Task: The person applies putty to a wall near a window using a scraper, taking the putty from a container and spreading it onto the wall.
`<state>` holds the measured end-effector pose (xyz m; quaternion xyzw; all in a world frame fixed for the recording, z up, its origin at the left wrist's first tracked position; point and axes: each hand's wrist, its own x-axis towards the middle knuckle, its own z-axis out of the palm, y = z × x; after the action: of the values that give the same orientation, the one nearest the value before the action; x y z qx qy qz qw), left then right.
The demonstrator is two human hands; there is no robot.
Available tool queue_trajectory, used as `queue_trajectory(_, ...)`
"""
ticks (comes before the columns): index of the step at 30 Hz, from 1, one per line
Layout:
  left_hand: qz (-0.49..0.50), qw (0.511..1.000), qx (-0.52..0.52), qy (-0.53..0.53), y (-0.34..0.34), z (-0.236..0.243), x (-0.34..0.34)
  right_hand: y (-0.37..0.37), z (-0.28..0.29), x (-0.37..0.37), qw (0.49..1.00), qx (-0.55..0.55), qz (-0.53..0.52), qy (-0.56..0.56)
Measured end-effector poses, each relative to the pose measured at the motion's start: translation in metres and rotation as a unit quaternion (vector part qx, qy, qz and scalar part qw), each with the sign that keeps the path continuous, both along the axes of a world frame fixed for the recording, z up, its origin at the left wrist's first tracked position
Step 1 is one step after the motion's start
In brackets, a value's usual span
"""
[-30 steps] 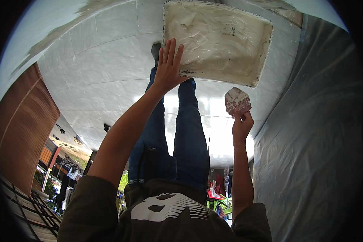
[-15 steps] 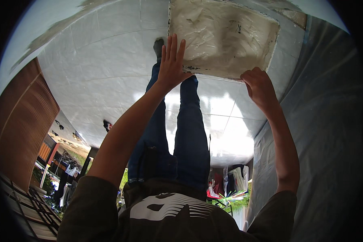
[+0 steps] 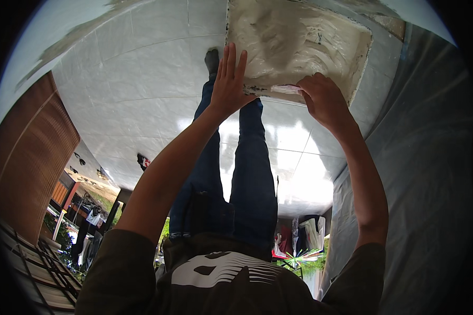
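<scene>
A shallow rectangular tray [image 3: 358, 80] with a worn rim, filled with creamy white paste [image 3: 281, 39], lies in front of me at the top of the view. My left hand [image 3: 229, 79] is at its near left corner, fingers stretched out and slightly apart, thumb along the near edge. My right hand [image 3: 323, 100] is closed on a flat scraper [image 3: 287, 90] smeared with paste, over the near rim right of the middle. The fingers hide most of its handle. Ridges and swirls mark the paste surface.
Below the tray, my legs [image 3: 252, 157] stand on a grey tiled floor [image 3: 136, 79]; one foot is hidden behind it. Grey sheeting [image 3: 420, 173] hangs along the right. A brown slatted panel [image 3: 34, 157] is at left, and hanging clothes [image 3: 305, 233] show at the bottom.
My right hand has moved left along the near rim, and the paste-covered scraper now shows beyond its fingers. The tray sits slightly further right in view. My left hand keeps its place at the corner.
</scene>
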<state>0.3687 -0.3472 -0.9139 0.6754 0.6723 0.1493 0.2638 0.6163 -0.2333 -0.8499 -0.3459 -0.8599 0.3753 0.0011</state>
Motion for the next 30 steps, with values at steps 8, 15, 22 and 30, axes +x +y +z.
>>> queue_trajectory(8,-0.001,1.0,0.006,-0.004,0.003,0.0,0.001,-0.014,-0.018,-0.012,0.997,0.031,0.04,-0.049)
queue_trajectory(15,0.002,0.999,0.046,-0.007,0.003,-0.002,0.001,-0.031,-0.016,-0.022,0.997,0.009,0.061,-0.052)
queue_trajectory(22,0.007,0.999,0.03,-0.013,0.001,-0.004,0.0,-0.036,-0.01,-0.012,0.992,0.125,-0.001,0.035)
queue_trajectory(30,-0.019,1.0,0.016,-0.013,0.003,0.006,-0.006,-0.051,0.0,-0.003,0.948,0.001,-0.31,0.078)
